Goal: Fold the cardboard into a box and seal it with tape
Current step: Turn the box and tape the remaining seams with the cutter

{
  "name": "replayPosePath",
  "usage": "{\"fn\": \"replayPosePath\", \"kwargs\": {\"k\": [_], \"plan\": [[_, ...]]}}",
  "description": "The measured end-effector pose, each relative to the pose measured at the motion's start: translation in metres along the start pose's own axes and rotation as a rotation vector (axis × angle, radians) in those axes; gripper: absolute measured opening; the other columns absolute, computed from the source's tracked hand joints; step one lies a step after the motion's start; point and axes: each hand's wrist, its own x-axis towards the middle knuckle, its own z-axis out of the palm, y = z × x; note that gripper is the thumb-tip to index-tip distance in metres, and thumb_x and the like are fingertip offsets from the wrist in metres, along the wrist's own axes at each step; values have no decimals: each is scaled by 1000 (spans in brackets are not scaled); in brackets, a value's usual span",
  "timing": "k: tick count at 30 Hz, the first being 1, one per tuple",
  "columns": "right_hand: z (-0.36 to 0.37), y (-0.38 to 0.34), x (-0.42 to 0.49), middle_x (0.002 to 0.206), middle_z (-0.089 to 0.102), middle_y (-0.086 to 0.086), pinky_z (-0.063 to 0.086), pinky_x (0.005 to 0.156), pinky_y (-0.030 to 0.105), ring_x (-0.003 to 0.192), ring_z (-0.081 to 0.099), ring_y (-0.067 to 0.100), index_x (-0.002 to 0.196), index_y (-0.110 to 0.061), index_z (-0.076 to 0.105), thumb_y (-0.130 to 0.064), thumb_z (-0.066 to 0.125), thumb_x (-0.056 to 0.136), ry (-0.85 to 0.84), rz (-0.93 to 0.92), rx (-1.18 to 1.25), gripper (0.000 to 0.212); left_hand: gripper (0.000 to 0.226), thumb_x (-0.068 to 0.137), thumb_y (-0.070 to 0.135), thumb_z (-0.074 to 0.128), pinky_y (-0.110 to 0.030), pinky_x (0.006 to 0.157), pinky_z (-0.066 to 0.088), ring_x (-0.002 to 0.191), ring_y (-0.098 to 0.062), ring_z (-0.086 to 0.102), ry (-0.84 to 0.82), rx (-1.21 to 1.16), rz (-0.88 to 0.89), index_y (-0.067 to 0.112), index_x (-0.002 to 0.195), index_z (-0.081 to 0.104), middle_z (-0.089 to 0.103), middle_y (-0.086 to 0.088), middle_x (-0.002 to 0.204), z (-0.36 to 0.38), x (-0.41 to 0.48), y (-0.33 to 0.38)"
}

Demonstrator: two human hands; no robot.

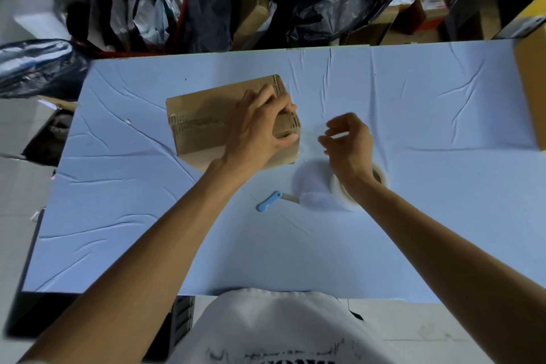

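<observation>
A brown cardboard box (204,124) lies on the blue-covered table (413,115), its flaps folded down with a seam along the top. My left hand (260,130) grips its right end, fingers over the top and thumb on the near side. My right hand (348,142) hovers just right of the box, fingers curled and pinching what looks like a clear strip of tape. The roll of clear tape (354,189) lies on the table under my right wrist, partly hidden by it.
A small blue-handled cutter (269,201) lies on the table in front of the box. A yellow-brown carton (531,91) stands at the table's right edge. Black bags (334,0) and parcels are piled behind the table.
</observation>
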Motion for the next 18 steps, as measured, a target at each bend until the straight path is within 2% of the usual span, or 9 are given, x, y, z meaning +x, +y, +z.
{"fn": "replayPosePath", "kwargs": {"k": [1, 3, 5, 8, 12, 16, 18], "plan": [[-4, 3, -6, 83, 64, -3, 55, 66, 33, 70, 62, 15, 92, -14, 60, -4, 63, 83, 46, -20, -25, 14, 37, 67, 30, 79, -46, 76, 49, 95, -27, 48, 4, 2, 0, 17, 96, 61, 52, -4, 103, 0, 0, 0], [-9, 4, -26, 86, 67, -3, 49, 64, 15, 72, 61, 6, 94, -14, 65, -6, 58, 87, 67, -99, -48, 13, 37, 67, 28, 80, -45, 76, 49, 95, -26, 48, 14, 4, -1, 17, 96, 61, 52, -4, 103, 1, -1, 0], [-6, -2, -46, 95, 70, -3, 48, 72, 8, 80, 64, 4, 100, -14, 68, -6, 57, 89, 37, -180, -2, 17, 38, 66, 27, 81, -45, 75, 49, 95, -27, 49, 21, 4, -3, 17, 96, 61, 53, -4, 103, 2, -1, 0], [9, -14, -61, 106, 67, -5, 48, 86, 10, 96, 64, 2, 115, -15, 66, -9, 57, 91, -35, -233, 96, 26, 37, 65, 26, 81, -45, 72, 49, 93, -28, 50, 39, -3, 5, 15, 94, 63, 55, -6, 102, 3, -1, 0], [26, -24, -61, 112, 64, -5, 43, 90, 6, 97, 59, -4, 121, -13, 63, -11, 56, 92, -4, -213, 134, 30, 37, 64, 28, 82, -42, 71, 47, 90, -28, 50, 34, -18, 11, 13, 93, 64, 56, -6, 100, 3, 0, 0], [33, -31, -53, 101, 72, 0, 53, 88, 27, 93, 66, 8, 111, -10, 69, -21, 60, 90, 46, -150, 182, 25, 30, 69, 26, 78, -41, 70, 46, 90, -27, 50, 55, -17, 13, 13, 92, 62, 57, -4, 99, 5, -1, 2], [36, -33, -51, 96, 73, -2, 54, 84, 27, 90, 67, 8, 108, -12, 70, -26, 62, 89, 75, -133, 160, 25, 28, 69, 22, 77, -41, 69, 46, 90, -26, 51, 75, 23, 6, 14, 91, 62, 58, -4, 99, 6, -1, 4]]}}
